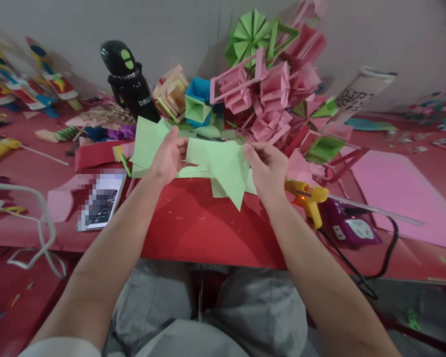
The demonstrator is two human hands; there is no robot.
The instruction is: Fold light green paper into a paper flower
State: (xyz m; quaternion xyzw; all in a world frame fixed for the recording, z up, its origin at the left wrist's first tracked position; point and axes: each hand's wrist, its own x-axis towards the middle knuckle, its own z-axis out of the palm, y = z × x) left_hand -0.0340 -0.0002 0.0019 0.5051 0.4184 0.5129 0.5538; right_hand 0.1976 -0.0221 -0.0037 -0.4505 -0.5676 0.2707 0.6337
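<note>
Both my hands hold a stack of light green paper sheets (223, 166) above the red table (193, 228). My left hand (168, 157) is closed on the sheets' left side, fingers curled round the edge. My right hand (266, 167) pinches the right side, thumb on top. The sheets are fanned, their corners pointing down and left. Just beyond them stands a heap of folded pink and green paper shapes (271, 89).
A yellow glue gun (307, 196) lies right of my right hand, its cable running to a purple power strip (351, 229). A phone (101, 201) lies at left, a black bottle (128, 79) behind it. A pink sheet (397, 188) covers the right side.
</note>
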